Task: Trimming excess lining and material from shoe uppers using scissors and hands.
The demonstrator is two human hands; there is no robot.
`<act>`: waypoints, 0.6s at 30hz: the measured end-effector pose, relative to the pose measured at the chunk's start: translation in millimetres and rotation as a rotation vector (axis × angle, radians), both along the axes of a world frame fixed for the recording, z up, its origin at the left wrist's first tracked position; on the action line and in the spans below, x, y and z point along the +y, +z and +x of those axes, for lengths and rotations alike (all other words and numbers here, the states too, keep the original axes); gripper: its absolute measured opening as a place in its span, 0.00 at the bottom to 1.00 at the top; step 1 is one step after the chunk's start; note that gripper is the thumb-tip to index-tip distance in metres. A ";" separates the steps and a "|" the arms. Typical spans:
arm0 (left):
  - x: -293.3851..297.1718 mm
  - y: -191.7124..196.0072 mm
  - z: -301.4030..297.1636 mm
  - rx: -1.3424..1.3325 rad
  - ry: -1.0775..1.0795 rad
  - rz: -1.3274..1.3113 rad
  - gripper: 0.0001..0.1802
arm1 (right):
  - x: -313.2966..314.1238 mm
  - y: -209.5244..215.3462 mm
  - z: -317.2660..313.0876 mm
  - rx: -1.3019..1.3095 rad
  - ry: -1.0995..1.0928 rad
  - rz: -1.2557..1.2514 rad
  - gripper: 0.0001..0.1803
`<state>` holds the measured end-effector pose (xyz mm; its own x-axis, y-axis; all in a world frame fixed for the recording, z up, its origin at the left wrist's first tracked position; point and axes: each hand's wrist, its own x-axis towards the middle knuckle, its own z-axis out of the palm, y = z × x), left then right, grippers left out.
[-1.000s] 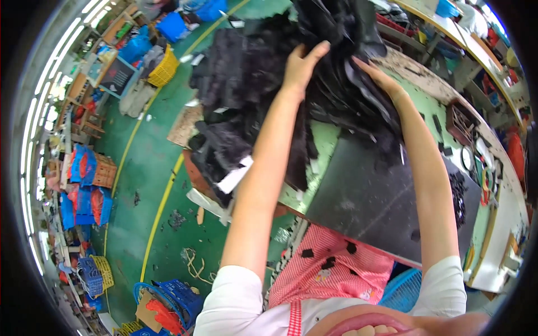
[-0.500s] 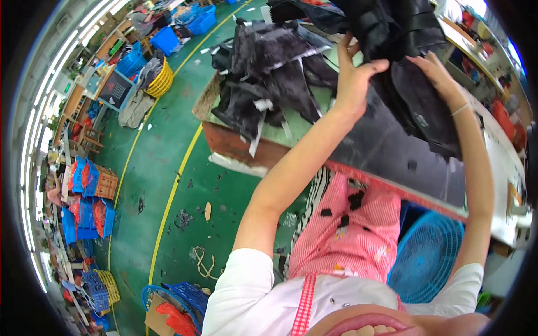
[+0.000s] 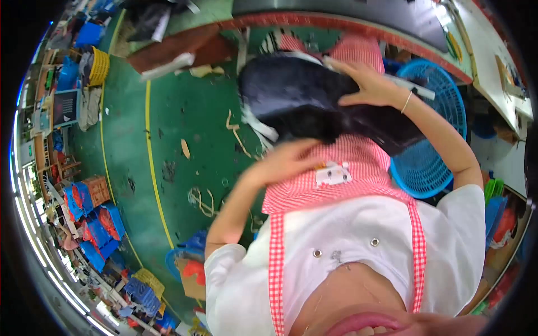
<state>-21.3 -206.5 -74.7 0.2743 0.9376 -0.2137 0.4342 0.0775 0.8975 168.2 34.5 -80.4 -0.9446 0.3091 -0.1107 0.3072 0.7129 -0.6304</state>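
Note:
A bundle of black, leather-like pieces (image 3: 302, 92) with white edges lies across my lap, smeared by motion. My right hand (image 3: 372, 87) grips its upper right part, the thumb over the black surface and the fingertips at the far edge. Below the bundle, my left hand (image 3: 294, 162) is blurred; its fingers are stretched out against the pink checked apron (image 3: 336, 193), close to the bundle's lower edge. Whether those fingertips touch the black material I cannot tell. More black pieces (image 3: 148, 22) with white strips show on the worktable's left end.
The worktable's red front edge (image 3: 314, 19) runs across the top. A blue plastic basket (image 3: 428, 176) stands right of my lap. On the green floor (image 3: 123, 140) lie scraps and strips. Crates and a yellow basket (image 3: 98, 66) line the left side; a cardboard box (image 3: 188, 280) is at lower left.
Both hands have come down from above the worktable to my lap. The black pieces came with them. My view has shifted, so the table now sits at the top.

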 end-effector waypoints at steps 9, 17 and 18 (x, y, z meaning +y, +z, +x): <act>9.7 65.1 -74.3 0.315 0.474 0.492 0.10 | -17.7 19.5 4.4 0.167 -0.080 0.487 0.29; 104.5 79.4 -68.6 0.272 0.210 0.452 0.08 | -47.5 64.0 -38.6 0.050 -0.227 -0.221 0.26; 120.0 83.2 -65.0 0.261 0.232 0.510 0.09 | -45.9 51.1 -44.2 0.067 -0.297 -0.437 0.28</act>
<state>-86.3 -86.4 8.5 0.0497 0.9682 0.2450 0.6677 -0.2147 0.7128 123.9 -11.5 -29.2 -0.8330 0.5026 -0.2314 0.4045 0.2676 -0.8745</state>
